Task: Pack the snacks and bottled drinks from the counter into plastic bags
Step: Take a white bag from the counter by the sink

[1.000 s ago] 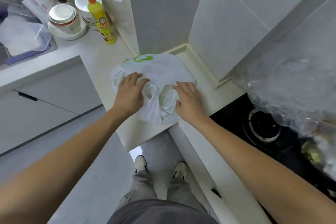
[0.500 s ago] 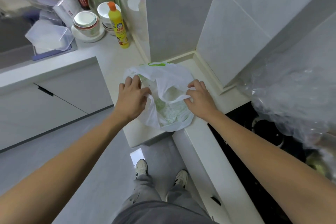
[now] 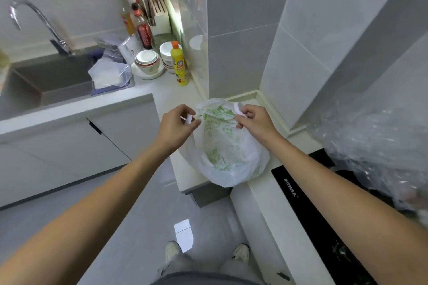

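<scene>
Bag (image 3: 228,152) hangs below both hands' grip

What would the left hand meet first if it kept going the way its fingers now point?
The left hand pinches one bag handle, fingers pointing toward the right hand. Going straight on, it would likely meet the white plastic bag first, its open upper part, then the right hand; depth is unclear from one view.

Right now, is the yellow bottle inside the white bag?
No, the yellow bottle stands on the counter behind the white bag.
</scene>
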A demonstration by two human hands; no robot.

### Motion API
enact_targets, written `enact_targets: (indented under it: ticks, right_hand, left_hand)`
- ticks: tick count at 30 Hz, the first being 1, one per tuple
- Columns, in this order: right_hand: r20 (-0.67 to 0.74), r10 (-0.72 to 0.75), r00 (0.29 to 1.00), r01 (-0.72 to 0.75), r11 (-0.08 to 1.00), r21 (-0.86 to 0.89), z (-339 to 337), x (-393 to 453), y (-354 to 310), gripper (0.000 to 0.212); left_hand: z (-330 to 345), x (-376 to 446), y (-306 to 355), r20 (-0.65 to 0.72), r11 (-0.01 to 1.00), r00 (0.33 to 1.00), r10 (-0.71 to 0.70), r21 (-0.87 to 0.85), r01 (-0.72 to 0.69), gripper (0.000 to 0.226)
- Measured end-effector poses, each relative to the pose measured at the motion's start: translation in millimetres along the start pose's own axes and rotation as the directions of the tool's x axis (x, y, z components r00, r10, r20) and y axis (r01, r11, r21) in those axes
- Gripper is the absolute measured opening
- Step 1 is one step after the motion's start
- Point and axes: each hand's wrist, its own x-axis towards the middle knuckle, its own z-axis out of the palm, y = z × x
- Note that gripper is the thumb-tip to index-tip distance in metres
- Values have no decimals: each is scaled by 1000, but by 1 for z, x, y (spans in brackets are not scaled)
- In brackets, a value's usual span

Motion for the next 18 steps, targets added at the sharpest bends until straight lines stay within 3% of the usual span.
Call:
enact_targets:
  ticks: [5, 10, 14, 18]
  right_hand:
    - [-195, -15, 981, 29, 997, 67, -3, -36, -28, 32]
    - [-436, 24, 900, 44, 988, 146, -5, -91, -59, 26]
    - [-426, 254, 868, -206, 966, 155, 13, -141, -68, 21]
    - [-664, 121, 738, -12, 986, 167, -3, -196, -121, 23]
  left_hand:
    - [-16, -10, 16, -16, 970, 994, 109, -214, -110, 6]
    - [-36, -20, 36, -74, 908, 965, 251, -328, -262, 9]
    - [-34, -40, 42, 250, 943, 910, 331, -129, -307, 10]
    - [-44, -58, 108, 148, 867, 890, 432, -339, -365, 8]
